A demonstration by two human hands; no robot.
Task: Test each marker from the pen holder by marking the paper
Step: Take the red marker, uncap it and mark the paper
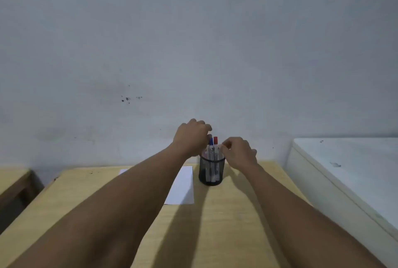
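The left hand (pixel 191 138) hid its own fingertips; the left arm covered much of the paper (pixel 183 186).

We note pen holder (pixel 211 171), frame centre: black wire mesh, metal look, see-through. Markers (pixel 213 149) inside: smooth white plastic barrels, blue and red caps. Paper (pixel 183 188) left of it: plain white, matt. We see table (pixel 226 214): pale wood-grain laminate, smooth, low sheen. Wall (pixel 193 41), upper frame: matt grey-white paint, scuffed, dark specks.

left hand (pixel 191 138), right hand (pixel 240 153), both curled, outstretched
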